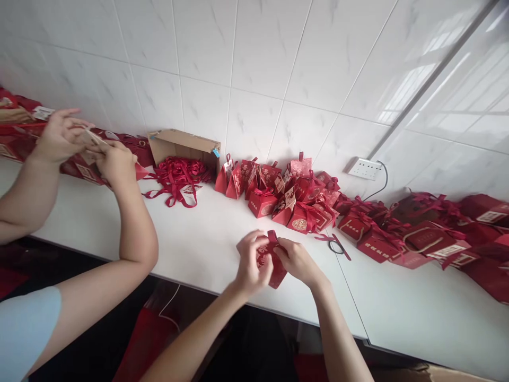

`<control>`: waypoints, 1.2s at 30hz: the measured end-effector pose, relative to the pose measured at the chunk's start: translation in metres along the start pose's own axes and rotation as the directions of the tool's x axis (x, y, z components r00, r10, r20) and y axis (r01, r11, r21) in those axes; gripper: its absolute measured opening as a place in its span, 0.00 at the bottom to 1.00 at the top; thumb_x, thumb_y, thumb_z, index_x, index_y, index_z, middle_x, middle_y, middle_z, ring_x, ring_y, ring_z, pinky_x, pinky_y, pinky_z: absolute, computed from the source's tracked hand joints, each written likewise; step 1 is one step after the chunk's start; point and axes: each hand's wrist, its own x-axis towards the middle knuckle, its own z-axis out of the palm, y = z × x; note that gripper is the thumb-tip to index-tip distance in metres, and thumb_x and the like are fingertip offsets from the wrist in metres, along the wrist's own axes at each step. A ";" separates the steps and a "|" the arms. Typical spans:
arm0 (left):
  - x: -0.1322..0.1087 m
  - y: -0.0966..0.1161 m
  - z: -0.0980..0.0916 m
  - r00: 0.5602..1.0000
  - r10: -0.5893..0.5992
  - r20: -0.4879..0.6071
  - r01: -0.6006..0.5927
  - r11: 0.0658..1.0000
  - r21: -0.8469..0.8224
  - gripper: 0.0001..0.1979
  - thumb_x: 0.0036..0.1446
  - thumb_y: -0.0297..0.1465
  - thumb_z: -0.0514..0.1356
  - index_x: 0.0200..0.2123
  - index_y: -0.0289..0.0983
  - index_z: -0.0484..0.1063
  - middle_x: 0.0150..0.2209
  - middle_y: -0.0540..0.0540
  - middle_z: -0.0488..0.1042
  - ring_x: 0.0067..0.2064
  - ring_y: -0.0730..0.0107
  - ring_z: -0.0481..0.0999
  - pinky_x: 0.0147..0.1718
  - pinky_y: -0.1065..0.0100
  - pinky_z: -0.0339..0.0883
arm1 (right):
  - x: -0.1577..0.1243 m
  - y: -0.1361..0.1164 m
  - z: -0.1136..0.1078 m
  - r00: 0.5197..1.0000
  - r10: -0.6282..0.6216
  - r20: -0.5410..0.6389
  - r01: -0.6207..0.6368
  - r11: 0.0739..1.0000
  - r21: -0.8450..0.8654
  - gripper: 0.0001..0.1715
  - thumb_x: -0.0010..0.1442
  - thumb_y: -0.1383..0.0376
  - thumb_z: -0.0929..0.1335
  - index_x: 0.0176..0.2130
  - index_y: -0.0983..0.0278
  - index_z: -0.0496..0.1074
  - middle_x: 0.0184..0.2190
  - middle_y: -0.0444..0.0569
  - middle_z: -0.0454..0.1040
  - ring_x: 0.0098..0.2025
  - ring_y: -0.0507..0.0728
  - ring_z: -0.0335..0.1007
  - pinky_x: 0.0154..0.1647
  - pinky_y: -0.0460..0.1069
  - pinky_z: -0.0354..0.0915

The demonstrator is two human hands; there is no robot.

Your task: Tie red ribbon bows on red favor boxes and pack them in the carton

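Observation:
Both my hands are closed on a small red paper gift box [274, 268] held just above the white counter [199, 239]. My left hand [251, 261] grips its left side, and my right hand [297, 261] pinches its right side near a red ribbon at the top. Behind them stands a cluster of finished red gift boxes [278, 193] with ribbons and tags.
A co-worker's two hands [91, 148] at the left handle a tag and red packaging. A cardboard box [185, 146] spills red ribbons [178, 178]. More red boxes [417, 233] line the right wall under a wall socket [363, 168]. A loose ribbon [336, 244] lies nearby.

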 end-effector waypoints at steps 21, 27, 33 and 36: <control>0.049 -0.022 -0.003 0.884 -0.138 0.447 0.248 0.949 -0.197 0.06 0.55 0.31 0.57 0.29 0.36 0.71 0.31 0.46 0.75 0.35 0.69 0.75 0.38 0.68 0.69 | 0.000 0.001 0.007 0.999 -0.014 -0.035 0.016 0.999 0.050 0.14 0.61 0.61 0.59 0.26 0.63 0.63 0.23 0.45 0.69 0.24 0.52 0.59 0.26 0.47 0.56; 0.042 -0.022 0.002 0.914 -0.103 0.393 0.191 0.963 -0.191 0.08 0.57 0.29 0.55 0.33 0.36 0.74 0.33 0.45 0.76 0.36 0.69 0.75 0.39 0.68 0.70 | -0.002 -0.001 0.008 0.999 0.017 -0.035 -0.014 0.995 0.097 0.16 0.61 0.58 0.59 0.25 0.63 0.64 0.22 0.45 0.69 0.23 0.52 0.59 0.25 0.47 0.58; 0.036 -0.022 0.007 0.930 -0.056 0.363 0.125 0.977 -0.171 0.08 0.56 0.33 0.60 0.35 0.37 0.77 0.31 0.46 0.76 0.34 0.68 0.75 0.36 0.68 0.71 | -0.007 0.010 0.008 0.976 0.201 -0.082 -0.192 0.976 0.105 0.15 0.54 0.55 0.64 0.26 0.62 0.70 0.18 0.43 0.69 0.22 0.54 0.63 0.23 0.47 0.60; 0.032 -0.021 0.009 0.939 -0.053 0.340 0.105 0.985 -0.138 0.09 0.59 0.33 0.58 0.33 0.37 0.77 0.28 0.46 0.75 0.31 0.69 0.74 0.34 0.69 0.71 | -0.013 0.013 0.009 0.948 0.274 -0.159 -0.251 0.956 0.153 0.14 0.50 0.54 0.67 0.33 0.60 0.74 0.26 0.45 0.74 0.28 0.57 0.70 0.29 0.48 0.65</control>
